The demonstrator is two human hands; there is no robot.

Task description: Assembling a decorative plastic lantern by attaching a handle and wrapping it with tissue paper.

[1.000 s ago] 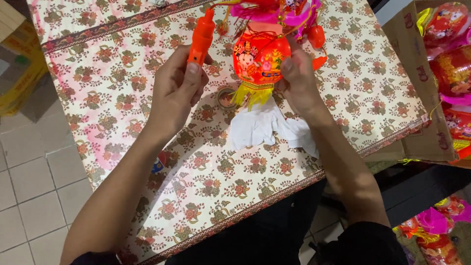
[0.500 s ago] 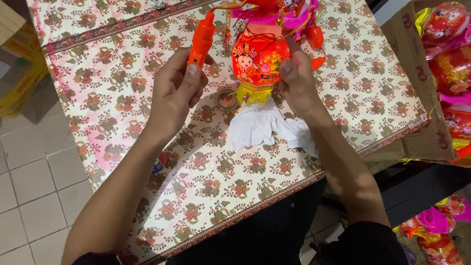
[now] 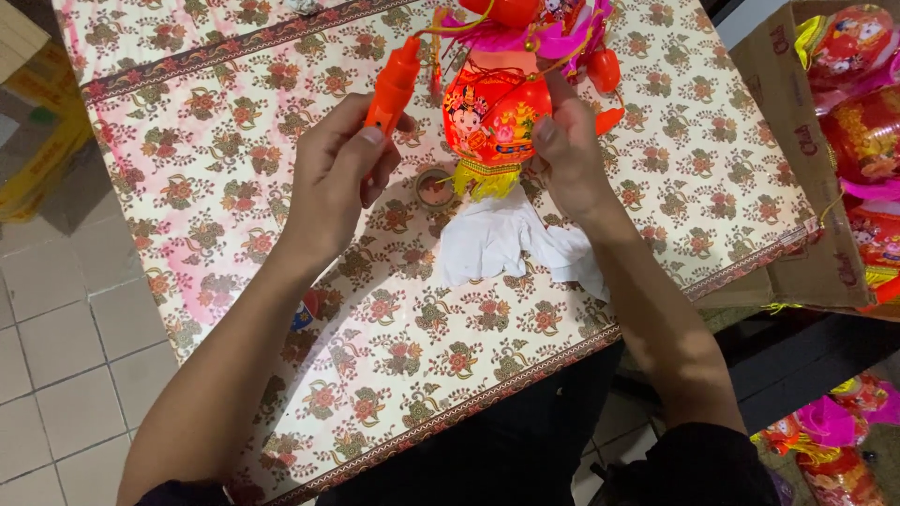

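Note:
My left hand point(image 3: 336, 173) grips an orange plastic handle stick point(image 3: 393, 82) above the table. My right hand point(image 3: 566, 155) holds the side of a red toy lantern point(image 3: 492, 117) with a printed cartoon picture and a yellow fringe at its bottom. A thin cord runs from the stick toward the lantern's pink and orange top parts point(image 3: 562, 28). Just under the lantern a white cloth point(image 3: 497, 244) lies crumpled on the table, and a small roll of tape point(image 3: 433, 187) sits beside it.
The table wears a floral patterned cover point(image 3: 394, 328). A cardboard box point(image 3: 797, 141) at the right holds more red lanterns point(image 3: 862, 122). More pink and red toys point(image 3: 825, 431) lie low at the right. Grey floor tiles point(image 3: 56, 375) and yellow cartons point(image 3: 37, 150) are at the left.
Both hands and the lantern stay almost in place; the lantern has shifted slightly and turned a little between my hands.

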